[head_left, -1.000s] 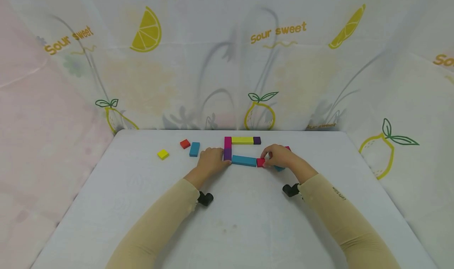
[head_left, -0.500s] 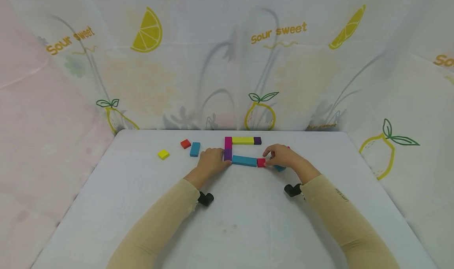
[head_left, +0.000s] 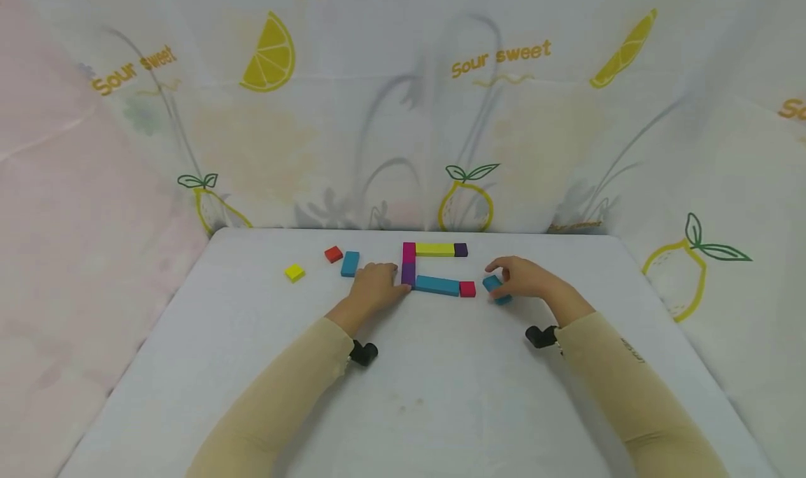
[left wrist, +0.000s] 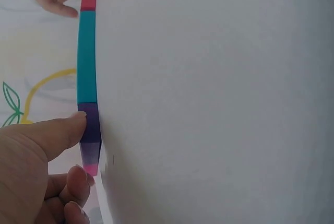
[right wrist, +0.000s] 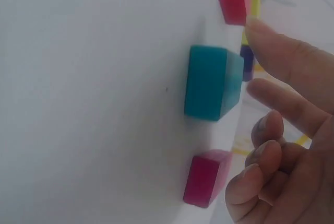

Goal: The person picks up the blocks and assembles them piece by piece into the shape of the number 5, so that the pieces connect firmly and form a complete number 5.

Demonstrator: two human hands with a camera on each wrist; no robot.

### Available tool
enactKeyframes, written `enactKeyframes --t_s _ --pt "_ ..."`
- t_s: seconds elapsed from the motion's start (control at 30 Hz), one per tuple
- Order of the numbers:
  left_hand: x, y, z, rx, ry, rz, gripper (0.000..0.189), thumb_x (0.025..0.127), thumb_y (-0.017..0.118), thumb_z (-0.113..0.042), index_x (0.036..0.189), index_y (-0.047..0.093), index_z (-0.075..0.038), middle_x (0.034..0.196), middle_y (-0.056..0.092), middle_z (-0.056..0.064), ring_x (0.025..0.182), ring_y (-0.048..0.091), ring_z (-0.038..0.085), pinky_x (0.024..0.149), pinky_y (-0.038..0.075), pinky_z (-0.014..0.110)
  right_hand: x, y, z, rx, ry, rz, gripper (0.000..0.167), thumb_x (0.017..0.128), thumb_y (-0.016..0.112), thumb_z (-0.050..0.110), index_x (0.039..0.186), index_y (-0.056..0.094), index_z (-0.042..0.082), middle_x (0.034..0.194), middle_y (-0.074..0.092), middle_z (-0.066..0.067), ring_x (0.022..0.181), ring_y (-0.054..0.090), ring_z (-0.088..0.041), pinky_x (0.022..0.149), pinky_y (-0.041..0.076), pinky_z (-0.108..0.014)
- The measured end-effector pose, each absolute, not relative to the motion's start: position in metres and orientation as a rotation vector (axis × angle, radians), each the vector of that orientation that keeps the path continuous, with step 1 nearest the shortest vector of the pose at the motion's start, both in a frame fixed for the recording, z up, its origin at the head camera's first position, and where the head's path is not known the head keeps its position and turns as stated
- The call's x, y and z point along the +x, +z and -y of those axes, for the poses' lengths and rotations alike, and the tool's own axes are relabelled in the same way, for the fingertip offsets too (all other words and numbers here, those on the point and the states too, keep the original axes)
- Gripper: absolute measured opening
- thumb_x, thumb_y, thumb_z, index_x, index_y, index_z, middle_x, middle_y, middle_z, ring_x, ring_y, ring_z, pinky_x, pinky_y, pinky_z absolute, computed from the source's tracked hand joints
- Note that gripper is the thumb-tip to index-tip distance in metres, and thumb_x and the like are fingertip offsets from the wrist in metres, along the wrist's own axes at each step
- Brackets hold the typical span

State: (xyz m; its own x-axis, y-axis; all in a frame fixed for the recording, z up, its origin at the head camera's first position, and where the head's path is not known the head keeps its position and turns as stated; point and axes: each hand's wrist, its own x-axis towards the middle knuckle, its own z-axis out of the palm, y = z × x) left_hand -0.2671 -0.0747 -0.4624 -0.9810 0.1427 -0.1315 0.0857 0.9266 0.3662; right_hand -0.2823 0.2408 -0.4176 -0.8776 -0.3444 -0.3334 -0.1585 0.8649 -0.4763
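My left hand (head_left: 376,285) rests beside the purple block (head_left: 408,275), thumb tip against its near end in the left wrist view and the other fingers loosely bent alongside. A long blue block (head_left: 437,285) runs right from the purple one, with a red block (head_left: 468,289) at its end. Over a shorter blue block (head_left: 497,290), lying at an angle, hovers my right hand (head_left: 525,278). Its thumb and index finger are spread, with no block between them in the right wrist view. A magenta block (right wrist: 203,179) lies near its curled fingers, hidden in the head view.
Behind the purple block are a pink block (head_left: 409,252), a long yellow block (head_left: 434,250) and a dark purple block (head_left: 461,250). Loose at the left lie a yellow block (head_left: 294,273), an orange-red block (head_left: 334,254) and a blue block (head_left: 350,264). A printed cloth (head_left: 352,135) hangs behind the table.
My right hand has let go of the red block and moved right, over the shorter blue block. My left hand stays by the purple block. The head view has shifted slightly.
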Motion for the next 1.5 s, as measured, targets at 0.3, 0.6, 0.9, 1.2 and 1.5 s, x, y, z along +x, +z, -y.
enactKeyframes --t_s 0.3,0.6,0.9,1.2,1.5 --pt "-0.266 -0.458 0.073 0.191 0.591 -2.931 0.063 0.093 0.067 -0.049 0.139 0.058 -0.007 0.131 0.064 0.013 0.123 0.054 0.033 0.105 0.039 0.051 -0.282 -0.420 -0.251 -0.415 -0.599 -2.602 0.062 0.082 0.084 0.027 0.135 0.059 0.008 0.094 0.051 -0.010 0.093 0.049 -0.026 0.077 0.045 -0.038" --pt "-0.268 -0.459 0.072 0.208 0.617 -2.941 0.062 0.093 0.068 -0.047 0.141 0.057 -0.008 0.132 0.064 0.011 0.125 0.053 0.033 0.106 0.038 0.051 -0.274 -0.416 -0.253 -0.446 -0.548 -2.610 0.065 0.081 0.085 0.027 0.136 0.057 0.008 0.093 0.052 -0.009 0.095 0.050 -0.026 0.079 0.045 -0.039" --pt "-0.267 -0.459 0.071 0.229 0.659 -2.937 0.059 0.094 0.067 -0.045 0.143 0.057 -0.014 0.133 0.063 0.010 0.126 0.052 0.033 0.106 0.037 0.050 -0.262 -0.414 -0.246 -0.371 -0.539 -2.600 0.066 0.079 0.087 0.029 0.133 0.057 0.008 0.098 0.055 -0.010 0.097 0.053 -0.027 0.080 0.050 -0.041" --pt "-0.266 -0.460 0.073 0.238 0.666 -2.929 0.056 0.095 0.067 -0.045 0.143 0.057 -0.017 0.133 0.064 0.008 0.125 0.052 0.033 0.105 0.038 0.049 -0.252 -0.416 -0.238 -0.409 -0.513 -2.594 0.065 0.076 0.089 0.032 0.127 0.059 0.006 0.102 0.059 -0.010 0.097 0.055 -0.027 0.086 0.052 -0.045" --pt "-0.267 -0.461 0.074 0.225 0.666 -2.936 0.055 0.095 0.067 -0.044 0.142 0.057 -0.018 0.115 0.069 0.007 0.120 0.053 0.031 0.104 0.039 0.048 -0.246 -0.420 -0.233 -0.405 -0.520 -2.580 0.065 0.074 0.090 0.035 0.125 0.059 0.009 0.103 0.059 -0.008 0.098 0.055 -0.026 0.085 0.053 -0.043"
